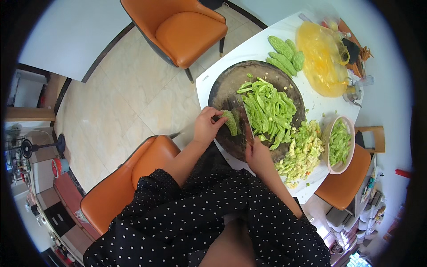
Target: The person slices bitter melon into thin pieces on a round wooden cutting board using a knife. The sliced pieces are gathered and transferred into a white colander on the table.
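My left hand [207, 124] pinches the left side of a piece of bitter melon [231, 122] on a round, dark wooden chopping board [227, 80]. In my right hand [259, 154] is the handle of a cleaver [246, 118]. Its broad blade stands on edge just right of the piece; whether they touch I cannot tell. A heap of sliced bitter melon [270, 110] covers the board's middle, right of the blade. Scooped-out pith and seeds [302, 152] lie piled by the board's lower right edge.
Several whole bitter melons [283, 55] lie beyond the board, beside a yellow plastic bag [320, 60]. A pink strainer basket [351, 147] of green slices stands at the right of the white table [213, 75]. Orange chairs [190, 36] stand around, one [153, 157] close at my left.
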Available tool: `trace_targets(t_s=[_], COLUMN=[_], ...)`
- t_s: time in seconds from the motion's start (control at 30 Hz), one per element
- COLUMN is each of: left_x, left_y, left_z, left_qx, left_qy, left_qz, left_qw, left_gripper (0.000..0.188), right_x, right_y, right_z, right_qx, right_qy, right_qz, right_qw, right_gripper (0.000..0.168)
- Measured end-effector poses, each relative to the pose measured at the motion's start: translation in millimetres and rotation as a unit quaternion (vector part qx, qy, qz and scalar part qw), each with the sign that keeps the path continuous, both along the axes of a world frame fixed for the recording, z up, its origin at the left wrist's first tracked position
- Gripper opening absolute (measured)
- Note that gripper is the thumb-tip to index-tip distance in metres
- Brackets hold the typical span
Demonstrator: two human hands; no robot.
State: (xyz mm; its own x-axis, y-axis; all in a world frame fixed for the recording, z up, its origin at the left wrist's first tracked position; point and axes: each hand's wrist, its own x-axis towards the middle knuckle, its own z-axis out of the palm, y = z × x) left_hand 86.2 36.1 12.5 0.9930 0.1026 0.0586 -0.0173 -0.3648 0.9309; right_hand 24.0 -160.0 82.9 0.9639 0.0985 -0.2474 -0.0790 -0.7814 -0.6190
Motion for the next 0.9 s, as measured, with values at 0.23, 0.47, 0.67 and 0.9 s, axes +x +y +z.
trace_targets(t_s=[0.23, 0.47, 0.67, 0.9], left_x=[0.6, -1.0, 5.3, -5.8], left_y=[-1.5, 0.3, -0.1, 2.8], left_z=[4.8, 4.4, 0.5, -4.1], left_qx=[-0.021, -0.034, -0.016, -0.084], left_qy=[0.007, 0.036, 0.013, 0.05], left_qz=[0.039, 0.031, 0.015, 0.048], left_qw=[0.999, 0.998, 1.0, 0.994], left_gripper=[0.023, 0.023, 0.024, 0.02], right_x=[33.2, 4.2, 31.3, 35.1], right_y=[1.6, 4.8, 32.2, 20.6], right_z=[-13.9, 15.6, -12.3, 35.8], right_qx=[-0.007, -0.037, -0.075, -0.009], right_qy=[-0.064, -0.003, -0.035, -0.047], right_qz=[0.008, 0.018, 0.008, 0.0], right_qw=[0.998, 0.999, 0.997, 0.999], right_gripper=[0.019, 0.018, 0.021, 0.019])
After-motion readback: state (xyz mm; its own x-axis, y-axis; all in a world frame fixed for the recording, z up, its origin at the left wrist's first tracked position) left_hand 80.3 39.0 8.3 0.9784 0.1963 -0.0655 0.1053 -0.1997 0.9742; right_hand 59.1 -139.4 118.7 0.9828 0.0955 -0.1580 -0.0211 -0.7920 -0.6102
